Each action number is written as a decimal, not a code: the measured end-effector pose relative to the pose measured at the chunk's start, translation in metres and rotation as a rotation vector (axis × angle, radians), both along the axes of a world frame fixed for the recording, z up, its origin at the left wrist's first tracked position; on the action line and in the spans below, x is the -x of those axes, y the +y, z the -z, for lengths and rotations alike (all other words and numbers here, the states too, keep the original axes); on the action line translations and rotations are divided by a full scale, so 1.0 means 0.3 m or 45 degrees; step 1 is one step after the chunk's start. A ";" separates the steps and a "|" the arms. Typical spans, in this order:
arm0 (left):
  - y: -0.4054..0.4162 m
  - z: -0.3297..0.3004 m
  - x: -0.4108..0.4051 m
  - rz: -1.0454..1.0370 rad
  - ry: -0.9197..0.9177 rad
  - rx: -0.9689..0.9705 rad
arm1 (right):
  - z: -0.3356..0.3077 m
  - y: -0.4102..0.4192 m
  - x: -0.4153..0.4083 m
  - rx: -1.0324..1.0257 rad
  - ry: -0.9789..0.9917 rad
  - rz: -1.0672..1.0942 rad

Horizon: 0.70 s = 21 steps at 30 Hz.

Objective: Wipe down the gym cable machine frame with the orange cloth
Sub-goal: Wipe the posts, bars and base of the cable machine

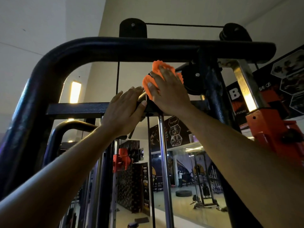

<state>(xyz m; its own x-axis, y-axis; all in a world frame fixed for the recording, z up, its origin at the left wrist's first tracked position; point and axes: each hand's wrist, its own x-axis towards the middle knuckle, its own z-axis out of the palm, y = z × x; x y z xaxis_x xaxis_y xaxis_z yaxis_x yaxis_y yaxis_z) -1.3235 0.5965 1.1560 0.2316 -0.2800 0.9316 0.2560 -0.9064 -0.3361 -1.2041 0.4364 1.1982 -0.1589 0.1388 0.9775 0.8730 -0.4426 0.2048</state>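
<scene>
We're looking up into the top of the frame [79, 50], and both our arms are stretched high and forward, bare forearms rising from the bottom corners toward the middle. Our right hand [166, 92] is up there on the cloth [148, 83], palm flat, fingers straight and spread, pressing the orange fabric against the black fitting just below the top tube. The cloth bunches out above the fingertips and to the left of the thumb, sitting right beside the black pulley [193, 79], which is just to its right. We can't tell what the cloth covers underneath.

Our left hand [125, 111] is lower and just to the left, fingers extended and close together, laid against the crossbar [77, 108], thumb reaching out toward the right hand's wrist. It grips nothing; the fingers lie straight along the metal. The two hands are near each other, almost touching at the thumb.

Below them a chrome rod [165, 162] drops straight down, with a dark cable [150, 162] beside it. Off to the right, an orange bracket [269, 129] sits on a chrome post, and a smaller orange block [121, 159] shows lower in the middle. A lit wall lamp [75, 92] glows at the left.
</scene>
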 end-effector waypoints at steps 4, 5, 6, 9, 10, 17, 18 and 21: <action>-0.004 0.006 -0.003 0.020 -0.027 -0.009 | 0.140 -0.027 -0.059 -0.033 -0.066 -0.002; -0.004 0.008 -0.002 0.023 -0.032 -0.006 | 0.176 -0.052 -0.076 -0.012 -0.083 0.012; -0.002 0.006 0.000 0.028 -0.032 -0.009 | 0.205 -0.081 -0.088 0.012 -0.088 0.026; 0.001 0.006 0.005 0.051 -0.022 -0.035 | 0.262 -0.175 -0.095 0.046 0.007 0.027; -0.004 0.006 0.001 0.056 -0.017 -0.041 | 0.262 -0.205 -0.096 -0.012 0.039 0.023; -0.079 0.013 -0.066 -0.076 -0.030 -0.218 | 0.325 -0.149 -0.099 -0.069 0.205 0.126; -0.090 0.013 -0.077 -0.100 0.003 -0.250 | 0.342 -0.150 -0.110 -0.026 0.181 0.160; -0.128 0.008 -0.107 -0.052 0.116 -0.193 | 0.330 -0.250 -0.156 -0.030 0.173 0.230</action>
<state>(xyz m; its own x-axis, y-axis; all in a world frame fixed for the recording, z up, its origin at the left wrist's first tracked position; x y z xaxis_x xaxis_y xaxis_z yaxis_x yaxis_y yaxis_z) -1.2913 0.5581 1.1535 0.3273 -0.4043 0.8541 0.2537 -0.8331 -0.4915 -1.1573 0.3614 1.0992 -0.0004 0.1298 0.9915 0.7981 -0.5973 0.0785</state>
